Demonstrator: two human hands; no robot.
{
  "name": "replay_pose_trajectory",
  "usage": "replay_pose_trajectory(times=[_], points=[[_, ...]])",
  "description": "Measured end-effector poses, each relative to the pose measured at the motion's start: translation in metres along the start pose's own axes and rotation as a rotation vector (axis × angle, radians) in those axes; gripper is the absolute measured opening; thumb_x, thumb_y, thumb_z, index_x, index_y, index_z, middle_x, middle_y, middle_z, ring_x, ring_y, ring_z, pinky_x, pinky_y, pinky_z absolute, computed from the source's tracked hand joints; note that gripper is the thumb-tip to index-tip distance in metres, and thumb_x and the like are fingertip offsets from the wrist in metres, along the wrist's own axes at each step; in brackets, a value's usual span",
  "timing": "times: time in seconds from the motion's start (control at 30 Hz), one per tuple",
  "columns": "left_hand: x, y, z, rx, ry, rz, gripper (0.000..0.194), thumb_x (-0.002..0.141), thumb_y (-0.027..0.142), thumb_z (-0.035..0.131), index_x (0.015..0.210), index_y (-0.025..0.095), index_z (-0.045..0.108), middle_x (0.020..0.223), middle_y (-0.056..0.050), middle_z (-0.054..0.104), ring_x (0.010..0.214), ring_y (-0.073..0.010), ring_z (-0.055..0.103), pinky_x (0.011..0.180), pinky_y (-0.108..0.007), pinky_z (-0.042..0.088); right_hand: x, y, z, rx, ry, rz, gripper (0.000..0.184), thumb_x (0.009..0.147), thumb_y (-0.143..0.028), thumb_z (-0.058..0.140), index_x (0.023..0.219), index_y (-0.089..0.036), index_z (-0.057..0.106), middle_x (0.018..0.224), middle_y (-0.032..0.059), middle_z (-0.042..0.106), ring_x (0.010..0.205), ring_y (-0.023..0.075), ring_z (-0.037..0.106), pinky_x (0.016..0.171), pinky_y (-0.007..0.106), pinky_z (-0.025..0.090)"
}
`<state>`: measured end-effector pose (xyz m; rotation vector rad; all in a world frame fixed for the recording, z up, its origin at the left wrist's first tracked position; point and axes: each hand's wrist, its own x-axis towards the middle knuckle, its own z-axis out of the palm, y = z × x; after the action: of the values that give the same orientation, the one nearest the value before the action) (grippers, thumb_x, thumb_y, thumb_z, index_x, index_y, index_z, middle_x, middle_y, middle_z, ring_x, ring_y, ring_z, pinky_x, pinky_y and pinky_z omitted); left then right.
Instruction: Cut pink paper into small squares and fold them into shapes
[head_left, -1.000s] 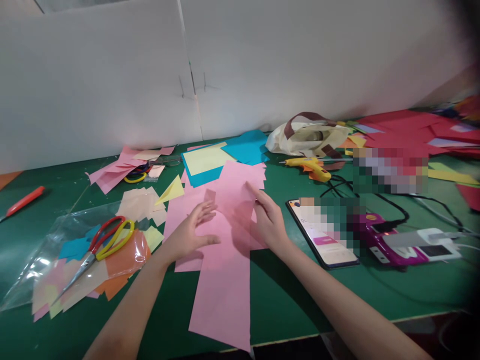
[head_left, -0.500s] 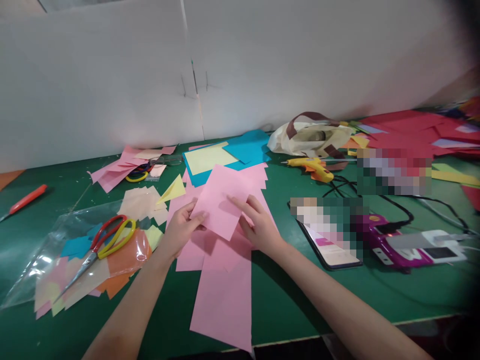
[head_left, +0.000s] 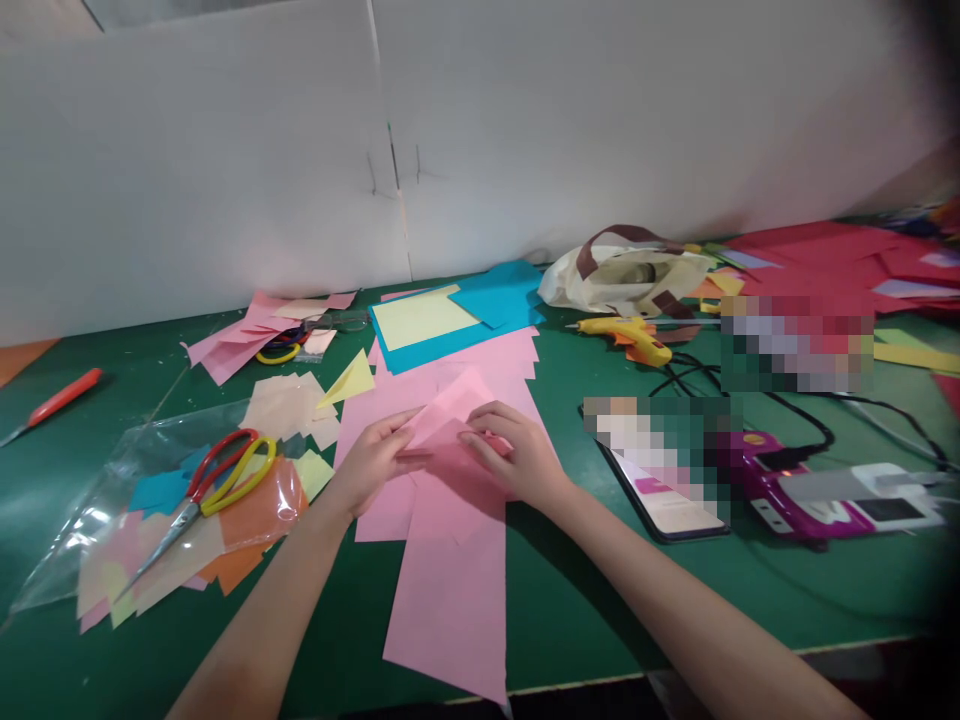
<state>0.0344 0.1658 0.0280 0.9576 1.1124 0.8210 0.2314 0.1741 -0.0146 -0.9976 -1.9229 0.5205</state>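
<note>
From here I have the small pink paper (head_left: 448,408) between the two hands, bent, over the larger pink sheets (head_left: 454,610) on the green surface (head_left: 585,630); I see the left hand (head_left: 375,465) with its fingers clamped on the paper's left side, and the right hand (head_left: 521,455) pinching its right side, thumb below the curled fingers

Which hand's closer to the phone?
Right. The right hand is just left of the phone, not touching it. The left hand is farther left, at the opposite side of the pink paper both hands hold.
</note>
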Motion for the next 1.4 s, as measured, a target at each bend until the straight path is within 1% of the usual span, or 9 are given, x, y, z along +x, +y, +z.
replay_pose_trajectory(times=[0.2,0.33,0.53,0.73,0.83,0.97,1.07,1.23,1.4], points=[[-0.004,0.003,0.003,0.012,-0.078,0.069,0.044,0.084,0.038,0.056,0.128,0.030,0.051,0.142,-0.005,0.043,0.096,-0.0205,0.065,0.092,-0.043,0.049,0.001,-0.005,0.001,0.099,0.089,0.182,0.021,0.084,-0.029,0.053,0.066,-0.019,0.051,0.060,-0.0013,0.052,0.055,0.0119,0.047,0.052,0.025,0.038],[-0.005,0.002,0.005,0.218,0.004,0.107,0.052,0.077,0.038,0.065,0.127,0.032,0.052,0.135,-0.004,0.052,0.108,-0.0247,0.060,0.096,-0.044,0.046,0.002,-0.005,0.002,0.119,0.108,0.177,0.026,0.084,-0.028,0.053,0.060,-0.020,0.047,0.060,-0.0005,0.053,0.054,0.0116,0.046,0.051,0.025,0.037],[-0.006,0.000,0.009,0.374,0.097,0.242,0.040,0.078,0.036,0.064,0.117,0.029,0.062,0.129,-0.002,0.058,0.118,-0.0246,0.053,0.101,-0.040,0.042,0.005,-0.005,0.002,0.117,0.116,0.168,0.032,0.084,-0.029,0.054,0.055,-0.020,0.044,0.062,0.0004,0.052,0.060,0.0135,0.050,0.054,0.027,0.041],[-0.005,-0.003,0.009,0.282,0.066,0.207,0.042,0.080,0.037,0.062,0.120,0.027,0.059,0.132,-0.005,0.055,0.096,-0.0208,0.066,0.093,-0.040,0.050,0.006,-0.002,0.001,0.040,0.294,0.151,0.027,0.078,-0.034,0.064,0.056,-0.020,0.055,0.098,0.0081,0.054,0.095,0.0223,0.055,0.083,0.040,0.045],[-0.004,-0.004,0.009,0.254,0.067,0.211,0.043,0.079,0.038,0.062,0.121,0.026,0.059,0.132,-0.006,0.055,0.093,-0.0203,0.067,0.092,-0.040,0.050,0.005,0.002,0.002,0.048,0.281,0.170,0.026,0.078,-0.035,0.064,0.058,-0.020,0.056,0.115,0.0092,0.050,0.108,0.0245,0.051,0.091,0.043,0.042],[-0.006,-0.003,0.010,0.294,0.082,0.213,0.041,0.081,0.036,0.061,0.120,0.027,0.059,0.131,-0.004,0.055,0.093,-0.0210,0.068,0.092,-0.040,0.050,0.002,0.001,0.002,-0.041,0.302,0.134,0.020,0.075,-0.040,0.066,0.081,-0.022,0.059,0.122,0.0114,0.046,0.115,0.0271,0.047,0.093,0.044,0.038],[-0.009,-0.001,0.014,0.394,0.077,0.227,0.035,0.083,0.033,0.059,0.117,0.028,0.061,0.126,-0.002,0.060,0.103,-0.0227,0.064,0.095,-0.041,0.048,0.000,-0.003,0.000,-0.277,0.258,0.021,0.045,0.074,-0.044,0.068,0.114,-0.027,0.053,0.131,0.0124,0.045,0.118,0.0302,0.045,0.093,0.046,0.031],[-0.013,0.000,0.020,0.448,0.027,0.247,0.032,0.082,0.031,0.057,0.113,0.025,0.065,0.120,-0.002,0.064,0.113,-0.0231,0.057,0.096,-0.041,0.047,0.000,-0.004,-0.001,-0.382,0.132,-0.103,0.008,0.087,-0.031,0.056,0.088,-0.028,0.063,0.104,0.0014,0.067,0.104,0.0232,0.056,0.087,0.041,0.023],[-0.011,0.001,0.019,0.450,0.125,0.274,0.024,0.079,0.032,0.062,0.098,0.024,0.072,0.104,-0.003,0.072,0.099,-0.0225,0.065,0.088,-0.036,0.053,0.002,-0.005,0.000,-0.306,0.114,-0.084,0.015,0.089,-0.025,0.053,0.076,-0.024,0.060,0.075,-0.0034,0.069,0.076,0.0156,0.061,0.081,0.038,0.024]])
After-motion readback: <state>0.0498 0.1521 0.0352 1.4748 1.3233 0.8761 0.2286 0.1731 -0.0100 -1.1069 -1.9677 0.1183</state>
